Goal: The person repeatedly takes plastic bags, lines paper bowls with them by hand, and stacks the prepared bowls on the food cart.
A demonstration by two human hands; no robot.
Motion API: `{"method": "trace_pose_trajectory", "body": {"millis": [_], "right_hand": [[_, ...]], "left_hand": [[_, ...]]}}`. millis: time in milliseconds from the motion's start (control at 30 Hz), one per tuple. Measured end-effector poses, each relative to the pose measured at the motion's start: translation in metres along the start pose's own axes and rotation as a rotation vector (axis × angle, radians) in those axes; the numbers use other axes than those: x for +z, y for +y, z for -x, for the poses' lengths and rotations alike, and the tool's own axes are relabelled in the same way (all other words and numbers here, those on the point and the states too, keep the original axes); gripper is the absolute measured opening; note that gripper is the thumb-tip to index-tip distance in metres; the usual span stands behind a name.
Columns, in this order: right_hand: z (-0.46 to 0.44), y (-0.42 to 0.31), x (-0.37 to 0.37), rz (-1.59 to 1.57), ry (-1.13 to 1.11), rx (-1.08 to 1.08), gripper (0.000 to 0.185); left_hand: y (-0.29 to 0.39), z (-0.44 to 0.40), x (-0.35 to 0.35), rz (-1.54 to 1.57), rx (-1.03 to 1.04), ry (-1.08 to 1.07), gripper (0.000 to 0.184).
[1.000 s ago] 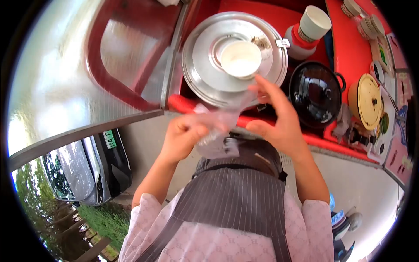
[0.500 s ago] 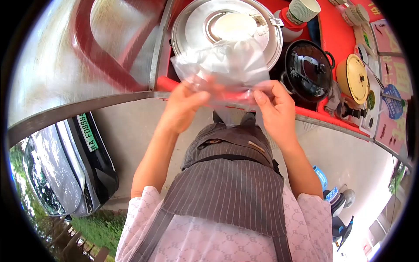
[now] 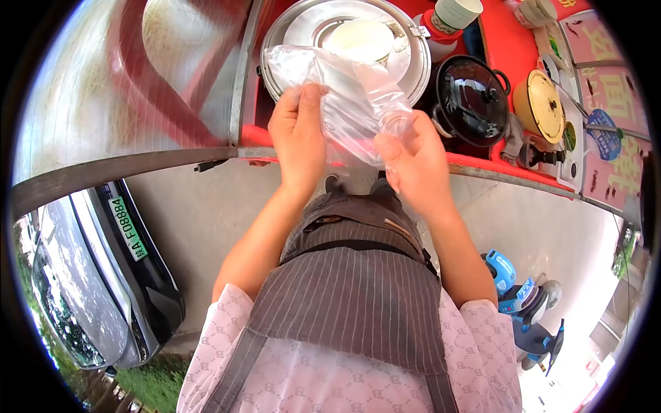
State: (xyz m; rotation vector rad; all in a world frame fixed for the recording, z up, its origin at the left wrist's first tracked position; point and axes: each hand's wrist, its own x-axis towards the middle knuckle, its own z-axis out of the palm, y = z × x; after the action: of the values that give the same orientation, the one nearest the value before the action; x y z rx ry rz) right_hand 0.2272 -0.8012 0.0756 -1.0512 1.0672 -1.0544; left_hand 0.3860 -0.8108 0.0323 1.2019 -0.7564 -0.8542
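A thin clear plastic bag (image 3: pixel 344 100) is stretched between both hands, over the near part of a round metal lid or tray (image 3: pixel 296 31). My left hand (image 3: pixel 299 134) pinches the bag's left side between thumb and fingers. At the bag's right side, my right hand (image 3: pixel 416 155) is closed on the gathered plastic. Beyond the bag a white bowl (image 3: pixel 360 41) sits on the metal surface, its near edge partly covered by the plastic.
To the right stand a black lidded pot (image 3: pixel 471 100) and a yellow lidded pot (image 3: pixel 540 107). Stacked bowls (image 3: pixel 458 12) are at the top. A red counter edge (image 3: pixel 496 168) runs in front. A framed clear panel (image 3: pixel 165 76) is at left, a parked car (image 3: pixel 89 275) below it.
The bag, earlier bunched and blurred, is now spread out between my hands. My left hand has moved up and right. The view has shifted, so the counter sits higher.
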Motion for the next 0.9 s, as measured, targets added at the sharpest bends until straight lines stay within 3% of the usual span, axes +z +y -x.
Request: {"method": "trace_pose_trajectory", "body": {"millis": [67, 133, 167, 233, 267, 333, 400, 467, 500, 533, 567, 667, 733, 800, 833, 900], "right_hand": [[-0.002, 0.001, 0.001, -0.042, -0.022, -0.024, 0.03], [-0.012, 0.0, -0.005, 0.532, 0.027, -0.311, 0.03], [-0.017, -0.003, -0.006, 0.534, 0.03, -0.311, 0.03], [-0.026, -0.013, -0.006, 0.834, -0.01, -0.446, 0.032], [-0.026, -0.014, -0.004, 0.835, -0.01, -0.446, 0.032], [-0.023, -0.014, 0.003, 0.942, -0.157, -0.716, 0.033], [-0.005, -0.018, 0.013, 1.093, -0.244, -0.657, 0.028], [-0.004, -0.018, 0.013, 1.245, -0.328, -0.596, 0.022], [-0.012, -0.013, 0.006, 1.397, -0.232, -0.554, 0.019], [-0.021, -0.012, -0.002, 1.547, -0.131, -0.509, 0.015], [-0.031, -0.016, -0.011, 1.568, -0.057, -0.532, 0.012], [-0.046, -0.031, -0.02, 1.612, 0.004, -0.484, 0.017], [-0.04, -0.043, -0.009, 1.31, -0.267, -0.53, 0.044], [-0.029, -0.066, 0.005, 1.226, -0.703, -0.456, 0.059], [-0.028, -0.062, 0.005, 1.188, -0.815, -0.424, 0.054], [-0.042, -0.061, 0.001, 1.17, -0.711, -0.438, 0.051]], "left_hand": [[0.004, -0.003, -0.002, 0.005, 0.005, -0.012, 0.029], [0.007, -0.001, -0.009, 0.043, -0.157, -0.133, 0.032], [0.006, 0.003, -0.01, 0.045, -0.158, -0.136, 0.032], [0.005, 0.008, -0.011, -0.144, 0.014, -0.309, 0.037], [0.007, 0.009, -0.013, -0.204, 0.074, -0.364, 0.04], [0.028, 0.001, -0.022, -0.828, -0.085, -0.535, 0.051], [0.037, -0.012, -0.03, -0.921, 0.053, -0.352, 0.05], [0.041, -0.023, -0.041, -0.978, 0.396, -0.272, 0.059], [0.045, -0.022, -0.044, -0.976, 0.396, -0.269, 0.059], [0.052, -0.018, -0.047, -0.894, 0.484, -0.505, 0.066], [0.056, -0.015, -0.05, -0.801, 0.571, -0.74, 0.073], [0.053, -0.018, -0.053, -0.865, 0.683, -0.716, 0.074], [0.053, -0.023, -0.053, -0.95, 0.688, -0.669, 0.073], [0.062, -0.034, -0.048, -1.2, 0.412, -0.359, 0.066], [0.06, -0.04, -0.049, -1.194, 0.422, -0.353, 0.066], [0.054, -0.052, -0.059, -1.37, 0.558, -0.356, 0.064]]}}
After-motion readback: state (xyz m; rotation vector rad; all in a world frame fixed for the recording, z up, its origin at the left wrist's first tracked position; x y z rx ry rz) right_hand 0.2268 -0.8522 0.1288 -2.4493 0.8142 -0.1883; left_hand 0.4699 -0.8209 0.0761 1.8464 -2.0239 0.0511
